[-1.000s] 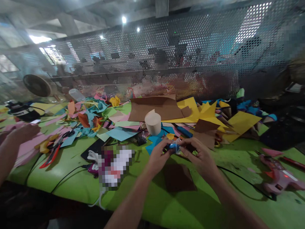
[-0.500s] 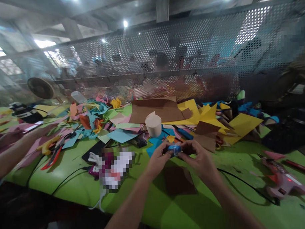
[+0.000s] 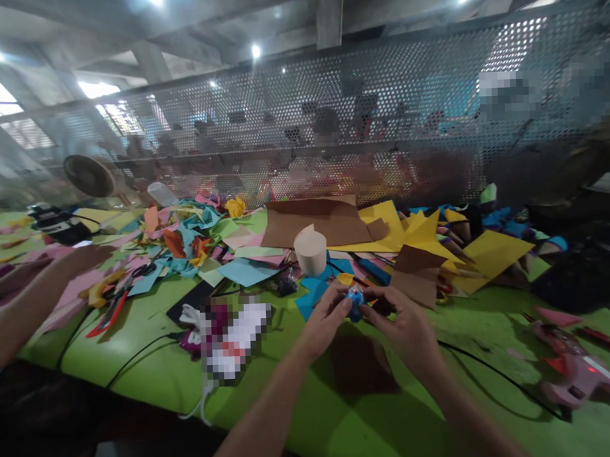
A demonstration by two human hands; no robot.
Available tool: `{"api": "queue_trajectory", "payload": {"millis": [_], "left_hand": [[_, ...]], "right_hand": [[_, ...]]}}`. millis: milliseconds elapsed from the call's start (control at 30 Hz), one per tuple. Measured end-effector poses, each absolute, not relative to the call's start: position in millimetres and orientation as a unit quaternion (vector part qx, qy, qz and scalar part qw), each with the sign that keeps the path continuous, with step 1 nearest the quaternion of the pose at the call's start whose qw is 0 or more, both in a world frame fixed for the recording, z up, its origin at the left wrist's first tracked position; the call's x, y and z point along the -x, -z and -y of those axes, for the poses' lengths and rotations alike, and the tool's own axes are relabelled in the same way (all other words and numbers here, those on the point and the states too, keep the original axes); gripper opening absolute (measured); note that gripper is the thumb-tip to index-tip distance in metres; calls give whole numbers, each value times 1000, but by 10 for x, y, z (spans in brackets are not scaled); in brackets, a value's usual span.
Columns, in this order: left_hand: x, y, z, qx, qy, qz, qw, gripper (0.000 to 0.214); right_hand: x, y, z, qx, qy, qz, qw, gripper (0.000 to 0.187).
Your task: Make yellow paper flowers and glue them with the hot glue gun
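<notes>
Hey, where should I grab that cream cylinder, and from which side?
Grip the cream cylinder by its upper wall, probably best from above, pinching across opposite sides. It stands upright and round, with blue paper near its base; I'd avoid the pointed flap sticking up on top.

The single camera, worn on the person's head, looks forward and down, with the own hands [image 3: 407,321] quite near, across the tabletop [image 3: 150,382] toward a perforated screen [image 3: 260,100] behind.
</notes>
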State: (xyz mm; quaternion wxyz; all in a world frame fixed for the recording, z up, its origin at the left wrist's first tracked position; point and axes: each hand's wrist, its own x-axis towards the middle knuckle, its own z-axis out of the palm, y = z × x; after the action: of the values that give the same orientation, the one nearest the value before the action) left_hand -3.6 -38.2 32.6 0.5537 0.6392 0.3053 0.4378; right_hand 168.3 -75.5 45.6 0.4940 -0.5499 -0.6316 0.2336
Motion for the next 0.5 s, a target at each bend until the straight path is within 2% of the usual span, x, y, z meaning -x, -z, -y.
{"api": "queue_trajectory", "payload": {"millis": [100, 267, 500], "left_hand": [[20, -307, 370, -640, -444, -319, 540, 36], [-4, -298, 363, -611, -448, -312, 573, 38], [-26, -315, 355, -603, -443, -323, 580, 43]], "right_hand": [[-1657, -480, 764, 547, -205, 648, 490, 19], [-1654, -452, 757, 537, -193, 657, 492, 17], [-1666, -448, 742, 538, -234, 639, 498, 17]]}}
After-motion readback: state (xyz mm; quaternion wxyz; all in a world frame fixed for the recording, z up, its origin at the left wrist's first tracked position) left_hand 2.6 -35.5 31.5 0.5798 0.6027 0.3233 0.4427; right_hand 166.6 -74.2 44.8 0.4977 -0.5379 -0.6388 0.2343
